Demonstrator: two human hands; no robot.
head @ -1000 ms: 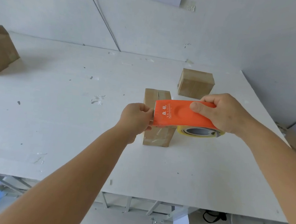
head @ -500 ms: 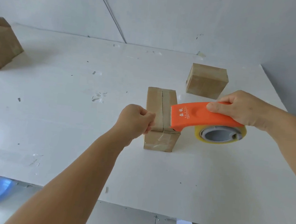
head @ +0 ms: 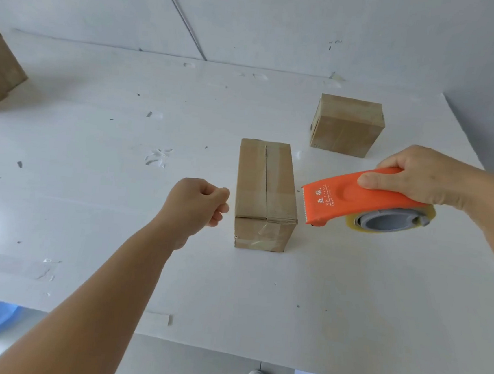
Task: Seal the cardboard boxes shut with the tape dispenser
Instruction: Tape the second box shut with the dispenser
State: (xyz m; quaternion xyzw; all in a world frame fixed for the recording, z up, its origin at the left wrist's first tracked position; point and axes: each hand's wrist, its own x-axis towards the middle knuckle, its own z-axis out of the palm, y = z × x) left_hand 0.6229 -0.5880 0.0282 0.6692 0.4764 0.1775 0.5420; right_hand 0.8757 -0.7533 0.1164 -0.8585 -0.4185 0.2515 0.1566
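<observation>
Orange plastic made up the tape dispenser [head: 359, 202], and the right hand [head: 422, 173] had its grip wrapped around the back, holding it just beside the middle box [head: 264, 194] on the tabletop [head: 87, 201]. The left hand [head: 197, 203] was curled up tight; it might have been pinching a clear tape end, but that was too hard to see. Loose tape could twist or stick to itself. A pull could slide the light box.

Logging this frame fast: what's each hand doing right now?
Left hand: fingers curled, nothing visible in it; whether it pinches clear tape cannot be told.
Right hand: grips the orange tape dispenser.
</observation>
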